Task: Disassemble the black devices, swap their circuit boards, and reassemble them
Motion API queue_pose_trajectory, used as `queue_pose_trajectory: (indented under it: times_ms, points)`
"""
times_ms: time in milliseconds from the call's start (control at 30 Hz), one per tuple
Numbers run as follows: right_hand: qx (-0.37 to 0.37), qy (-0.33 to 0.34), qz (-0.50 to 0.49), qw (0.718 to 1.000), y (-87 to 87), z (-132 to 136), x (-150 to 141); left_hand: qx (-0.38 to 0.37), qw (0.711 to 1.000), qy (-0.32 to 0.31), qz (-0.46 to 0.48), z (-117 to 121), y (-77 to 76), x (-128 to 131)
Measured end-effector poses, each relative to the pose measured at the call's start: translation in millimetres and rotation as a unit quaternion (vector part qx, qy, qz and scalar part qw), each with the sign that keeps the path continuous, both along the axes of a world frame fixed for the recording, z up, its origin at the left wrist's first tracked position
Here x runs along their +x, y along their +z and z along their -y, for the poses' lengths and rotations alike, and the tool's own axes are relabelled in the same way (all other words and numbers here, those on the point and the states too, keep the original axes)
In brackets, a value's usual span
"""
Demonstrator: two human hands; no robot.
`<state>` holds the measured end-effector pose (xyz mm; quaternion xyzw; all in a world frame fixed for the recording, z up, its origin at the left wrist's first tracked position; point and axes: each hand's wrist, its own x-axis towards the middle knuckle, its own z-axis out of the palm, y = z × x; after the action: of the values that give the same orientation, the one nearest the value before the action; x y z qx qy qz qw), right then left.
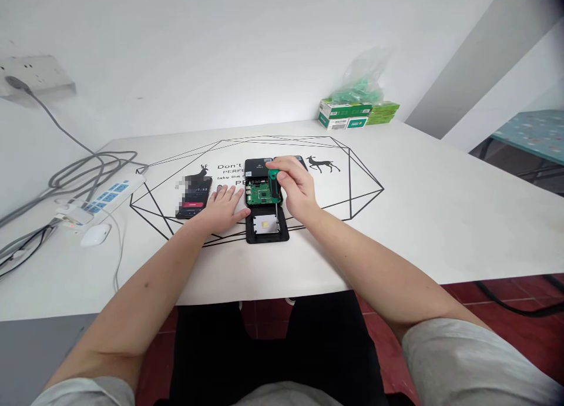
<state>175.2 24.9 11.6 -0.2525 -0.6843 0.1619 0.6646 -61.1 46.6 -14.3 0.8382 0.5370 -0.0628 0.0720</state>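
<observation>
At the frame's centre, the right hand (296, 187) grips a green-and-black screwdriver (274, 185) while the left hand (226, 208) lies flat, empty.

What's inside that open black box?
The open black box has a green circuit board in its upper part and a silver plate with a yellowish square in its lower part. The right hand and screwdriver cover some of it, and the board's underside is hidden.

So on my table (440, 218), the phone (194, 198) lies left of the opened device (263, 193), whose cover (267, 225) sits on my side of it. Power strip (110, 195) is way over left, boxes (346, 114) at the back right, bag (359, 86) on top.
</observation>
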Motion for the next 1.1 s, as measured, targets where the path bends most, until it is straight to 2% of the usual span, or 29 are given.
queue_pose_trajectory:
  times_ms: [200, 333, 467, 567, 767, 833, 933, 1100]
  points:
    - [-0.074, 0.073, -0.065, 0.992, -2.4, -4, -4, 0.001, 1.000, -0.003, 0.004, -1, -0.9, -1]
    - [-0.092, 0.060, -0.076, 0.991, -4.7, 0, -8, 0.007, 1.000, -0.005, 0.006, 0, -1.3, -1]
    - [-0.071, 0.008, -0.043, 0.996, -6.9, 4, -10, 0.015, 1.000, -0.007, 0.010, -1, -2.3, -2]
    - [-0.051, -0.021, -0.054, 0.997, -8.9, 3, -8, 0.010, 1.000, -0.008, 0.010, -1, -2.2, -2]
    - [-0.003, 0.059, -0.062, 0.996, -11.6, 0, -2, -0.005, 1.000, -0.005, 0.006, 0, 0.6, 0]
    - [0.032, 0.033, -0.052, 0.998, -12.3, 0, -3, -0.006, 1.000, -0.003, 0.006, 1, 1.4, 0]
    - [0.079, -0.040, -0.014, 0.996, -12.2, 0, -6, -0.003, 1.000, -0.005, 0.004, 1, 1.9, 0]
    - [0.107, -0.098, 0.026, 0.989, -10.4, -1, -10, -0.004, 1.000, 0.005, 0.007, 2, 1.9, 1]
